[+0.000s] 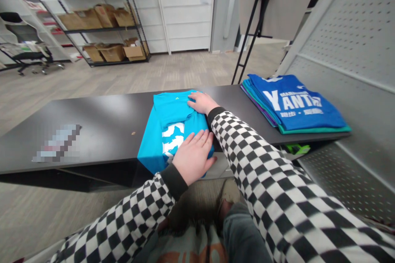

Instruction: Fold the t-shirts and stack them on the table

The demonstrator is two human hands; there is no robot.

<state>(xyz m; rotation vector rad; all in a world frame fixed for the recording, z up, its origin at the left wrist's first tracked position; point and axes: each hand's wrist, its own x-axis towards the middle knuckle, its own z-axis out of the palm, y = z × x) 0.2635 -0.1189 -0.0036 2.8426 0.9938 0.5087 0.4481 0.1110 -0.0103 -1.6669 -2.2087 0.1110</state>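
Observation:
A turquoise T-shirt (168, 121) with a white print lies partly folded on the black table (101, 127), its near edge hanging over the front. My left hand (193, 155) rests flat on the shirt's near right part, fingers together and stretched out. My right hand (202, 102) lies flat on the shirt's far right corner, fingers stretched out. Both sleeves are black-and-white checked.
A stack of folded shirts (293, 104), blue one with white lettering on top, sits at the table's right end. A grey perforated panel (348, 49) stands to the right. Behind are a black easel stand (251, 37), shelves with cardboard boxes (111, 51) and an office chair (27, 55).

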